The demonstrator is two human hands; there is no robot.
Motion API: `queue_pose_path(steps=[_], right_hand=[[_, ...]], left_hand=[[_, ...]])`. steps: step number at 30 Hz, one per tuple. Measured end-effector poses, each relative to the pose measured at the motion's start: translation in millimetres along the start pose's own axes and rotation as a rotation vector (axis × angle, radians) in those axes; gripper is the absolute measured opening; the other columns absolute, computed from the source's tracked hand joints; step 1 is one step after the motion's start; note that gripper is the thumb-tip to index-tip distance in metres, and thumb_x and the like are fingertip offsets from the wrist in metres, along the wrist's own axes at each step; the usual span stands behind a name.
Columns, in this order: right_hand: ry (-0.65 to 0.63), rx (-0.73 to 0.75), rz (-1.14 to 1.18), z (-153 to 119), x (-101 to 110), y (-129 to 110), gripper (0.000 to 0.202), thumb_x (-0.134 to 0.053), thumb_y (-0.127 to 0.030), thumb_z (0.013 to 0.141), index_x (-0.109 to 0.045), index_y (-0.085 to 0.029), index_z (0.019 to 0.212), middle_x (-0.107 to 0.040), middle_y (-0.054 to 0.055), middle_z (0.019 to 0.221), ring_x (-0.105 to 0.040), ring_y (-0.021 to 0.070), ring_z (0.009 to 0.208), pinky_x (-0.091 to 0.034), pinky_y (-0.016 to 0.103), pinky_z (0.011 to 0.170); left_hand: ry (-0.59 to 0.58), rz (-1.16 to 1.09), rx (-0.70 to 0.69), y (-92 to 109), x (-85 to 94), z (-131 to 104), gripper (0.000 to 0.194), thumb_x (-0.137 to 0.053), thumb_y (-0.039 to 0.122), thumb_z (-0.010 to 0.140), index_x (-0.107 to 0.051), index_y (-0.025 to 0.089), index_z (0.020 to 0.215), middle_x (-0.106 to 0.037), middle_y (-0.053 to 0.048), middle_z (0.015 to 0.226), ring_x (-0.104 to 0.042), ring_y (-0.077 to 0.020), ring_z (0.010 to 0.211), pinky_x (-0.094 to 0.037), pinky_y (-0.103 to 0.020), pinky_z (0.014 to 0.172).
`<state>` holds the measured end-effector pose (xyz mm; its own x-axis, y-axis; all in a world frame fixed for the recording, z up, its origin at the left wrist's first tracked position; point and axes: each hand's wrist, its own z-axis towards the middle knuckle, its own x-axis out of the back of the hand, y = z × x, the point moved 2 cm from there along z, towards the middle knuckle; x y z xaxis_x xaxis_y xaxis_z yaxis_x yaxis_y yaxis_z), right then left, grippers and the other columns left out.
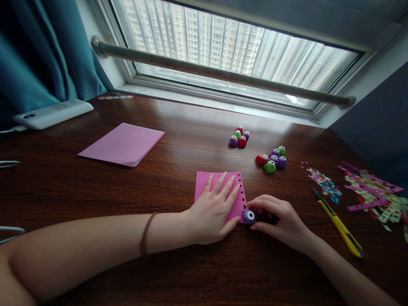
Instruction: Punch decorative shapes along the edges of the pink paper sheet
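Note:
My left hand (215,208) lies flat with spread fingers on a pink sheet of paper (201,182), pressing it against the table. Along the sheet's right edge runs a row of small punched holes, some star-shaped. At the lower right corner of the paper sits a purple craft punch (249,216) with a white top and a dark star on it. My right hand (279,214) grips this punch from the right, thumb on the near side and fingers on the far side. The paper's lower edge is partly hidden by my left hand.
Small red, green and purple craft punches (242,141) stand in two groups beyond the paper. A yellow utility knife (341,229), punched confetti (324,182) and paper strips (372,191) lie right. Pink paper (123,144) and a white device (54,114) are left, on the brown table (178,140).

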<state>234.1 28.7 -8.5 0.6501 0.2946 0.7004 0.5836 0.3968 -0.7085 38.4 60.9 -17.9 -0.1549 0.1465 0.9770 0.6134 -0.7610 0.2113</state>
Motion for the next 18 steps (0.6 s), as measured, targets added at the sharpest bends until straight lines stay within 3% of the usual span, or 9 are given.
queue_pose_path(steps=[6, 9, 12, 14, 18], right_hand=[[0.0, -0.018, 0.029, -0.9, 2.9, 0.2, 0.039, -0.071, -0.034, 0.072, -0.056, -0.023, 0.107, -0.058, 0.002, 0.094, -0.052, 0.0113, 0.077, -0.043, 0.021, 0.065], [0.067, -0.032, 0.054, -2.4, 3.4, 1.1, 0.036, -0.067, -0.033, 0.076, -0.054, -0.023, 0.108, -0.057, 0.002, 0.095, -0.052, 0.0122, 0.078, -0.044, 0.022, 0.064], [0.21, -0.043, 0.073, -2.9, 2.1, 1.5, 0.035, -0.059, -0.032, 0.082, -0.05, -0.023, 0.114, -0.054, 0.005, 0.106, -0.051, 0.0169, 0.097, -0.044, 0.029, 0.085], [0.282, -0.075, 0.091, -1.8, -0.9, 1.6, 0.038, -0.055, -0.033, 0.084, -0.045, -0.023, 0.119, -0.049, 0.006, 0.118, -0.045, 0.0199, 0.112, -0.037, 0.036, 0.099], [0.3, -0.102, 0.06, 2.4, -10.6, 1.4, 0.043, -0.048, -0.035, 0.087, -0.038, -0.023, 0.127, -0.039, 0.006, 0.13, -0.031, 0.0214, 0.125, -0.025, 0.042, 0.108]], left_hand=[[0.114, 0.1, -0.063, 6.9, 8.3, -4.0, 0.064, -0.032, 0.047, 0.089, -0.02, 0.01, 0.14, -0.009, -0.015, 0.148, 0.001, -0.0371, 0.135, -0.004, -0.058, 0.106], [0.194, 0.166, -0.163, 11.7, 13.0, -6.6, 0.057, -0.03, 0.039, 0.091, -0.023, 0.01, 0.139, -0.012, -0.015, 0.147, -0.003, -0.0366, 0.135, -0.004, -0.059, 0.106], [0.31, 0.209, -0.311, 15.5, 16.0, -10.0, 0.054, -0.033, 0.035, 0.091, -0.026, 0.009, 0.138, -0.017, -0.015, 0.146, -0.009, -0.0368, 0.135, -0.007, -0.061, 0.105], [0.358, 0.213, -0.381, 16.4, 16.2, -11.4, 0.052, -0.035, 0.034, 0.091, -0.031, 0.007, 0.135, -0.02, -0.016, 0.145, -0.012, -0.037, 0.134, -0.009, -0.061, 0.105], [0.367, 0.177, -0.443, 16.6, 14.0, -10.3, 0.048, -0.037, 0.03, 0.091, -0.039, 0.004, 0.13, -0.026, -0.018, 0.142, -0.015, -0.0353, 0.134, -0.013, -0.056, 0.107]])
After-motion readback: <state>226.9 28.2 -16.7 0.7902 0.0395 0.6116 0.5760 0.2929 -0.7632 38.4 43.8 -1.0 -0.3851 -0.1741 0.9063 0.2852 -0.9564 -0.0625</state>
